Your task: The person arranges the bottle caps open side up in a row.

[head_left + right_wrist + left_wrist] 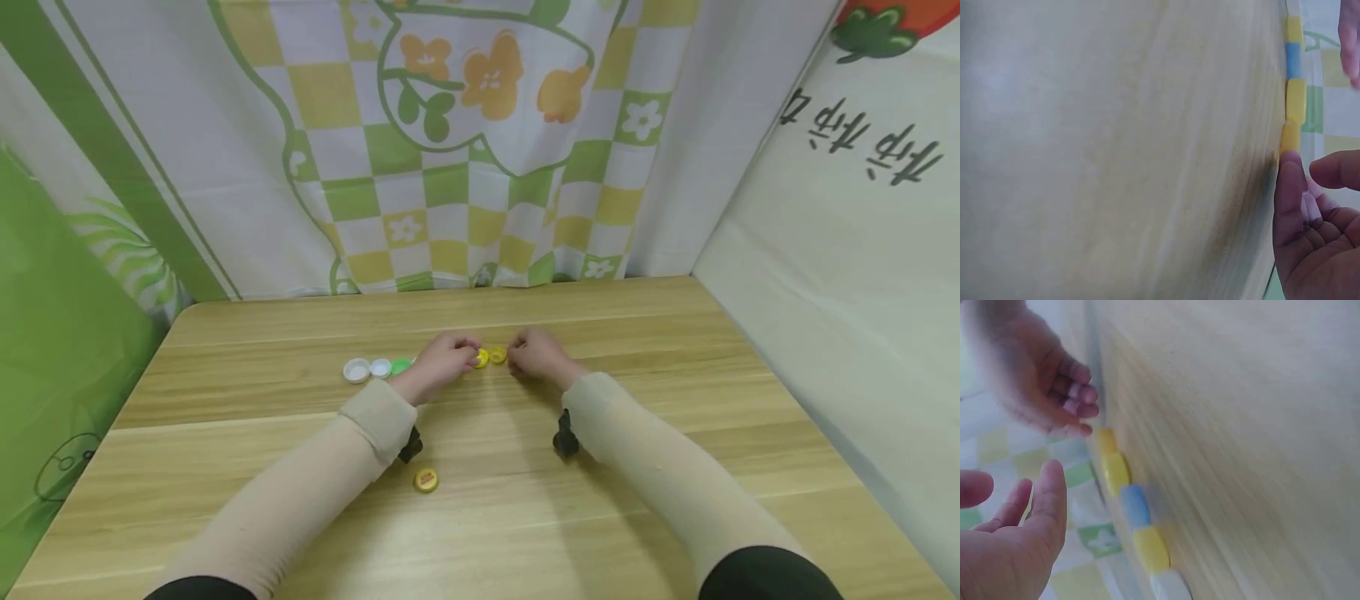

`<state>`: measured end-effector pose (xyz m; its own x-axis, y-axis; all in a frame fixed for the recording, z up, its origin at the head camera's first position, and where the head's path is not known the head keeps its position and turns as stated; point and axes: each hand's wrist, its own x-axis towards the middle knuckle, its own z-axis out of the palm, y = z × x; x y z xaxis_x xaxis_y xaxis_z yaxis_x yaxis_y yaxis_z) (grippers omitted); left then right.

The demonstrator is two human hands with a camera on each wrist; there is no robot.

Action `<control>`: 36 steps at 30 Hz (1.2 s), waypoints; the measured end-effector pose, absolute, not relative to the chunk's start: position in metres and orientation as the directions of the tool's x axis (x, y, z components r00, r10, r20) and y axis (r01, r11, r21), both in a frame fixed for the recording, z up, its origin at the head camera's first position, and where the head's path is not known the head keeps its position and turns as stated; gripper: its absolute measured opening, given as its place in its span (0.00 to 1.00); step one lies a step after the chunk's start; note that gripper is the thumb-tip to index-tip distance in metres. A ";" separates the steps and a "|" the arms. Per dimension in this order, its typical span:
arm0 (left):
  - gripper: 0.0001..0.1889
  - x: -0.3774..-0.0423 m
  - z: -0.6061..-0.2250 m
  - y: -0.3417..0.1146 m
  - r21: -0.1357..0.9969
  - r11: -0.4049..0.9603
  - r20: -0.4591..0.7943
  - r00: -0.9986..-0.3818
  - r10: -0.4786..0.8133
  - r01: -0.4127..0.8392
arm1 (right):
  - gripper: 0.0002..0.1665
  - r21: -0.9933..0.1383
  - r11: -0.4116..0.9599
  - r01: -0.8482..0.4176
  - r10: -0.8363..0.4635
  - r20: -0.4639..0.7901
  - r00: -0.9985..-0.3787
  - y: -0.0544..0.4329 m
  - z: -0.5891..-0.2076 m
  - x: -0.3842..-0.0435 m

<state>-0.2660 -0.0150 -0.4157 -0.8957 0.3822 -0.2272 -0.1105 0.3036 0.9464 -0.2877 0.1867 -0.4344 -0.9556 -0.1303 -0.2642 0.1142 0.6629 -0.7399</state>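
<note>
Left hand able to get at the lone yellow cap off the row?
Probably yes: the left hand looks empty, and nothing covers the lone yellow cap; the hand need only draw back.

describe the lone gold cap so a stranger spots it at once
On the wooden table, look just right of the left sleeve. The round gold cap there has reddish print on top and lies alone, apart from the row of caps farther back.

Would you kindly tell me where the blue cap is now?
In the left wrist view, the blue cap is slightly left of centre, between two yellow caps on the table.
</note>
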 end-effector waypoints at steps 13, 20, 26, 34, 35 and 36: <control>0.21 -0.234 -0.399 -0.114 0.960 0.260 -0.191 -0.929 0.317 -0.108 | 0.13 -0.736 0.670 -0.092 -0.304 -0.159 -0.939 0.166 -0.425 -0.263; 0.22 -0.216 -0.406 -0.142 0.934 0.326 -0.257 -0.905 0.338 -0.144 | 0.19 -0.880 0.473 0.052 -0.487 -0.310 -0.816 0.133 -0.421 -0.252; 0.23 -0.199 -0.421 -0.164 0.921 0.344 -0.299 -0.896 0.328 -0.182 | 0.21 -0.912 0.353 0.210 -0.594 -0.392 -0.703 0.110 -0.424 -0.243; 0.25 -0.174 -0.430 -0.176 0.920 0.298 -0.337 -0.904 0.263 -0.256 | 0.19 -0.882 0.424 0.204 -0.624 -0.448 -0.641 0.082 -0.428 -0.240; 0.25 -0.172 -0.430 -0.176 0.920 0.286 -0.343 -0.904 0.255 -0.269 | 0.19 -0.876 0.437 0.202 -0.623 -0.457 -0.635 0.079 -0.428 -0.240; 0.26 -0.170 -0.430 -0.177 0.919 0.274 -0.352 -0.901 0.253 -0.282 | 0.19 -0.872 0.448 0.199 -0.626 -0.465 -0.626 0.076 -0.428 -0.240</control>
<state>-0.1702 -0.1766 -0.4299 -0.9013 0.2529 -0.3516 -0.2817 0.2743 0.9195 -0.2396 0.0759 -0.4283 -0.6264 -0.6258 -0.4647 0.1988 0.4482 -0.8716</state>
